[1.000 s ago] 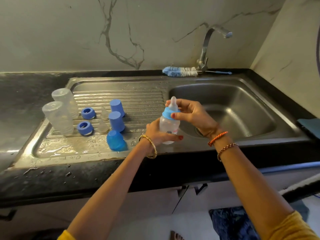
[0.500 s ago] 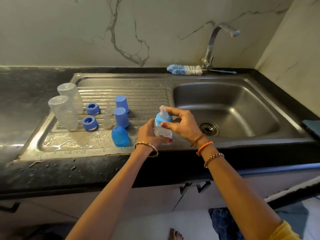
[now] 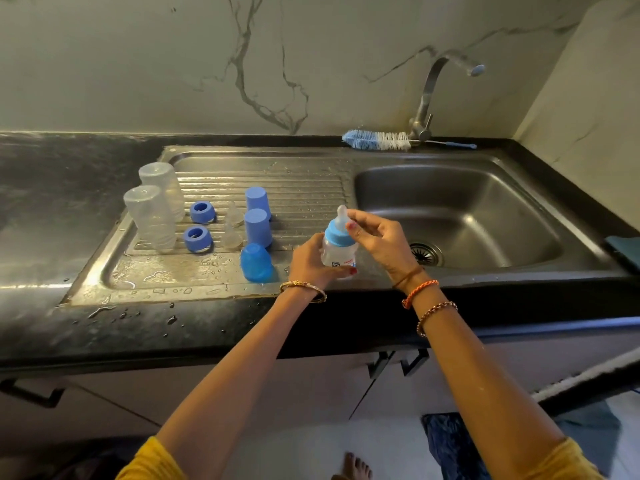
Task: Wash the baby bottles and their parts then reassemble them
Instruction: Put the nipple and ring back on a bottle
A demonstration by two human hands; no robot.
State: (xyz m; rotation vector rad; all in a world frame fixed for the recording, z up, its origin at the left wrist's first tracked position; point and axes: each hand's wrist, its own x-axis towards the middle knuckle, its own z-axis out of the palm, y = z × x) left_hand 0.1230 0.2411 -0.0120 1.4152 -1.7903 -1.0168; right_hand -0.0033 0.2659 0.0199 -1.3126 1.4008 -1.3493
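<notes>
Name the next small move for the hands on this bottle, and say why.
Probably the right hand reaches for a blue cap on the drainboard. The bottle in the left hand already carries its blue collar and teat, but no cap.

Blue collar point(image 3: 337, 235) on the clear bottle point(image 3: 338, 254), blue rings point(image 3: 198, 239) and caps point(image 3: 258, 227) on the ribbed grey steel drainboard point(image 3: 277, 188), a blue-and-white brush point(image 3: 377, 140) at the sink's back edge, black countertop point(image 3: 69, 188), grey-veined white marble wall point(image 3: 173, 64).
</notes>
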